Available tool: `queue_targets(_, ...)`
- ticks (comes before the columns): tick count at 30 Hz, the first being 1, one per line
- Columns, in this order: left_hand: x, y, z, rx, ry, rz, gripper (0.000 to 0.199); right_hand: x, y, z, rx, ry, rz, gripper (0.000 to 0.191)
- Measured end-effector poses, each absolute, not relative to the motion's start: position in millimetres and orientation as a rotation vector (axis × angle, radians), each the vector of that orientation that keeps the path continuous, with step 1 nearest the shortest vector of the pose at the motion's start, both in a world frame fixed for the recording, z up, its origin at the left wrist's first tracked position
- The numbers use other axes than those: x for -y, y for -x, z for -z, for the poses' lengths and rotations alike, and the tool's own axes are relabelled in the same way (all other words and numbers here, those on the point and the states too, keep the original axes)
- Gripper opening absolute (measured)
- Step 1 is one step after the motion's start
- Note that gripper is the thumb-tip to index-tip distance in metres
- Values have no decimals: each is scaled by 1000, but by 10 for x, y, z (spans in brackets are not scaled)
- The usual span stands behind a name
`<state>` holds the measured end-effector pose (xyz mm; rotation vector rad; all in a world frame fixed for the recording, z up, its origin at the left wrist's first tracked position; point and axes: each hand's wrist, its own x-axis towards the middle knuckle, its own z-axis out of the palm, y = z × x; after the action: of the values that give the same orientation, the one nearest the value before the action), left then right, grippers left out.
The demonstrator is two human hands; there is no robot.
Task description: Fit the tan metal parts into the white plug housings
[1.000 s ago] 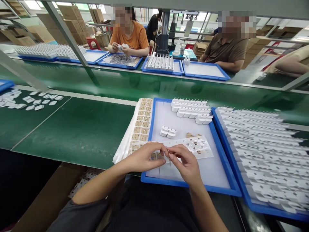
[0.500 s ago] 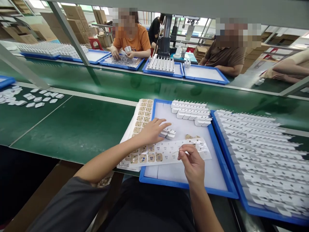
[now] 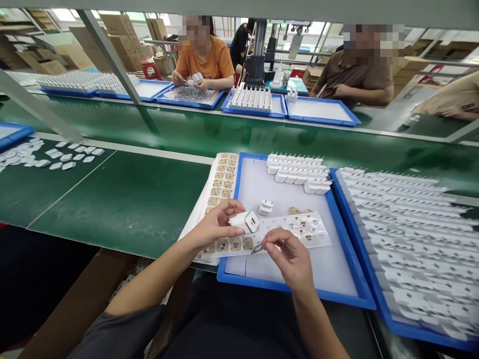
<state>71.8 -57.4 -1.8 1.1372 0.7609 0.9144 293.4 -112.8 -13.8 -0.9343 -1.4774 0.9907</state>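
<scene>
My left hand (image 3: pixel 219 224) grips a white USB charger (image 3: pixel 245 222), its port face turned toward my right hand. Between the thumb and fingertips of my right hand (image 3: pixel 286 254) is a small thin film sticker (image 3: pixel 258 248) with cut-outs, held just below the charger. Under both hands lies a sticker sheet (image 3: pixel 314 232), partly bare backing, with tan stickers left at its near left end. A single white charger (image 3: pixel 266 207) stands beyond it in the blue-rimmed tray (image 3: pixel 292 286).
More chargers (image 3: pixel 295 172) stand in rows at the tray's far side. Another tray (image 3: pixel 419 249) full of chargers is on the right. A stack of sticker sheets (image 3: pixel 220 187) lies left of the tray. Loose white pieces (image 3: pixel 67 157) lie far left. Co-workers (image 3: pixel 205 60) sit across the bench.
My left hand has picked up one of the two chargers near the sheet and drawn it back toward me. My right hand has shifted left with the sticker, close to the charger.
</scene>
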Motion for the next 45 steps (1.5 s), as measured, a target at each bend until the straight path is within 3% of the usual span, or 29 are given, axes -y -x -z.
queue_targets(3,736,-733,89,-723,-1105,-934,60,1194,-2858,15,1527,846,-1056,3)
queue_targets(8,871,-705,126,-707,-1381,-939,43,1257,-2783,-73,1541,799,-1084,6)
queue_targets(14,982,-714,96,-898,-1849,-971,56,1309,-2777,-94,1511,800,-1156,5)
queue_targets(22,1040,-750,70,-834,-1997,-1060,47,1277,-2809,-183,1339,1000,-1051,6)
queue_targets(45,1012,-772,62,-747,-2150,-1155,50,1241,-2755,-216,1290,1056,-1109,5)
